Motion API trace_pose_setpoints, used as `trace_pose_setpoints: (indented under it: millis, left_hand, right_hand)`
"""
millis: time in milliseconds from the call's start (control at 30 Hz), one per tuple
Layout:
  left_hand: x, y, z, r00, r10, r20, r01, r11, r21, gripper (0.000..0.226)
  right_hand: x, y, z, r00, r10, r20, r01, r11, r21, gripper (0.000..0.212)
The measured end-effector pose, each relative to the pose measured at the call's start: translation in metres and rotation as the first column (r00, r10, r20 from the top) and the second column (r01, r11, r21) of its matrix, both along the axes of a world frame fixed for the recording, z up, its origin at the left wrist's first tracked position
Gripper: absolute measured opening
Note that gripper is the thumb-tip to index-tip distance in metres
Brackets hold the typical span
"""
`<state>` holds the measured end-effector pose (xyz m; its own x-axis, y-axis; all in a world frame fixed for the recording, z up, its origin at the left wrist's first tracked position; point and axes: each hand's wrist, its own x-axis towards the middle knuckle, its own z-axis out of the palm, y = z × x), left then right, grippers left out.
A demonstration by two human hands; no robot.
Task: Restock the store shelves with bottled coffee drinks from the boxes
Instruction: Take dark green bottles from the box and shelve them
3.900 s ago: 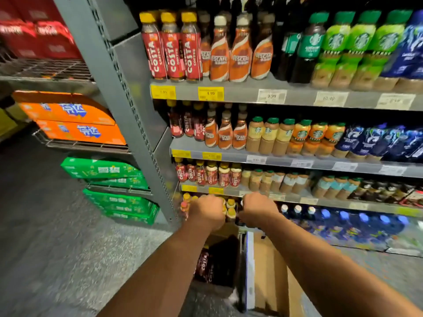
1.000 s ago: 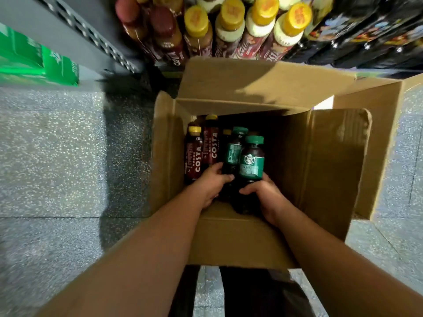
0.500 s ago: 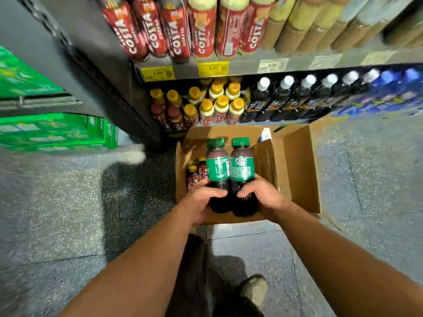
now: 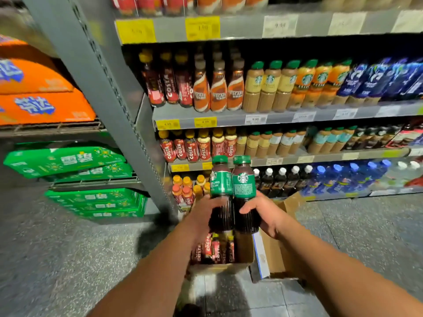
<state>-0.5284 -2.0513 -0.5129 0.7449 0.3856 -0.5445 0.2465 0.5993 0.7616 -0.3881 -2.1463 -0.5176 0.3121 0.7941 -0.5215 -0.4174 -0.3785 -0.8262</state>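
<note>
- the left hand [image 4: 207, 212] is closed around the dark lower part of the left bottle [image 4: 220, 184], a coffee drink with green label and green cap.
- the right hand [image 4: 263, 213] grasps the right bottle [image 4: 243, 187] of the same kind, also at its lower part, with the thumb laid across the front.
- both bottles are upright, side by side and touching each other, in the centre of the frame. they are held in the air above the cardboard box [image 4: 219, 267] and in front of the lower shelves [image 4: 229, 121].
- the cardboard box stands open on the floor [image 4: 57, 259] at the lower centre. inside it stand costa bottles [image 4: 212, 248] with red labels.
- just beside it, to the right, is a second box [image 4: 274, 259], also of cardboard, with its flaps open.
- the shelves fill the upper right of the frame. they carry rows of coffee bottles, with yellow and white price tags on the edges.
- a grey post [image 4: 103, 88] runs from the upper left down to the centre.
- left of the post lie orange cartons [image 4: 41, 106], and green cartons [image 4: 91, 202] are stacked below them.
</note>
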Motion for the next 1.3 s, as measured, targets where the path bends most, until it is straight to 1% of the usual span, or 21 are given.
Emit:
trace_pose_setpoints:
  millis: [67,100,167,233,333,433,533,667,800,933,967,1100,1300]
  left_hand:
    - [0.004,0.0,0.034,0.997,0.057,0.046,-0.062,0.991,0.114,0.056]
    - [0.005,-0.002,0.051,0.99,0.13,0.058,-0.138,0.978,0.155,0.057]
    - [0.008,-0.003,0.082,0.969,0.225,0.098,-0.241,0.947,0.211,0.056]
    - [0.013,-0.004,0.113,0.964,0.233,0.126,-0.258,0.934,0.247,0.053]
    - [0.017,-0.005,0.156,0.95,0.252,0.181,-0.295,0.915,0.276,0.041]
    - [0.023,-0.008,0.192,0.937,0.242,0.252,-0.312,0.905,0.288,0.038]
    - [0.031,-0.009,0.222,0.918,0.236,0.319,-0.332,0.898,0.29,0.036]
    - [0.043,-0.004,0.252,0.912,0.223,0.344,-0.336,0.887,0.316,0.035]
    - [0.054,0.007,0.275,0.912,0.21,0.353,-0.339,0.87,0.359,0.033]
    - [0.068,0.02,0.292,0.905,0.18,0.386,-0.334,0.862,0.381,0.027]
    - [0.073,0.024,0.294,0.901,0.176,0.397,-0.337,0.861,0.382,0.026]
    - [0.097,0.048,0.3,0.899,0.157,0.408,-0.327,0.861,0.39,0.026]
    - [0.136,0.106,0.317,0.916,0.07,0.394,-0.263,0.848,0.459,0.023]
  right_hand:
    - [0.001,0.002,0.036,0.999,0.013,0.041,-0.016,0.998,0.061,0.071]
    - [0.001,0.003,0.054,0.998,0.005,0.061,-0.011,0.996,0.091,0.07]
    - [0.001,0.007,0.086,0.996,-0.021,0.087,0.01,0.992,0.124,0.073]
    - [0.004,0.011,0.116,0.992,-0.03,0.123,0.011,0.987,0.158,0.077]
    - [0.009,0.011,0.159,0.983,-0.059,0.174,0.02,0.976,0.218,0.077]
    - [0.014,0.007,0.194,0.972,-0.075,0.221,0.018,0.968,0.25,0.075]
    - [0.02,0.005,0.223,0.962,-0.103,0.254,0.026,0.957,0.29,0.081]
    - [0.028,0.008,0.259,0.948,-0.124,0.294,0.017,0.94,0.342,0.069]
    - [0.035,0.017,0.28,0.926,-0.152,0.347,0.022,0.936,0.351,0.077]
    - [0.049,0.029,0.293,0.912,-0.22,0.346,0.069,0.914,0.399,0.076]
    - [0.054,0.033,0.296,0.907,-0.241,0.345,0.085,0.909,0.409,0.074]
    - [0.075,0.055,0.306,0.861,-0.326,0.391,0.156,0.9,0.407,0.055]
    - [0.106,0.101,0.324,0.771,-0.44,0.461,0.257,0.877,0.406,0.041]
